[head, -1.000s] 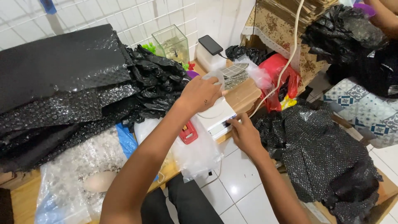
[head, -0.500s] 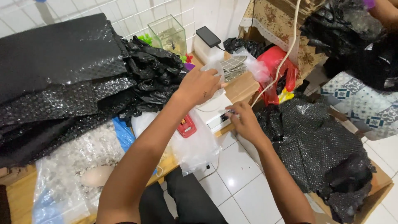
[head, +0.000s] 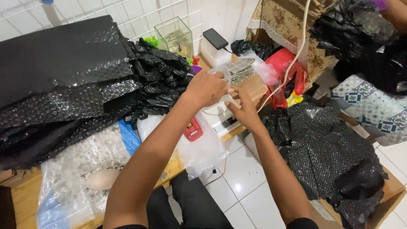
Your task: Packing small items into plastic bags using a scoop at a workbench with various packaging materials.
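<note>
Both hands meet at the middle of our view. Our left hand (head: 206, 88) comes in from above and pinches the top edge of a small clear plastic bag (head: 222, 72). Our right hand (head: 241, 107) sits just below and beside it, fingers curled toward the same bag; whether they actually grip it we cannot tell, as the left hand hides the contact. The hands are nearly touching.

Step in hand, as we judge it: the bag is being held or opened between the hands, above a white device (head: 222, 116) on the low wooden table (head: 23, 203). The next move would call for a steady pinch on the thin film, which is slippery and crumples easily.

Just under the left wrist lies a red tool (head: 193, 129) on a larger clear plastic sheet (head: 203, 148). Beyond the fingertips sit a mesh-patterned packet (head: 242, 67) and a red plastic bag (head: 285, 70) with a white cable (head: 292, 59) across it. Farther left, black bubble wrap (head: 63, 85) is stacked; more black bubble wrap lies on the floor at right. A small glass tank (head: 174, 36) stands by the tiled wall.
</note>
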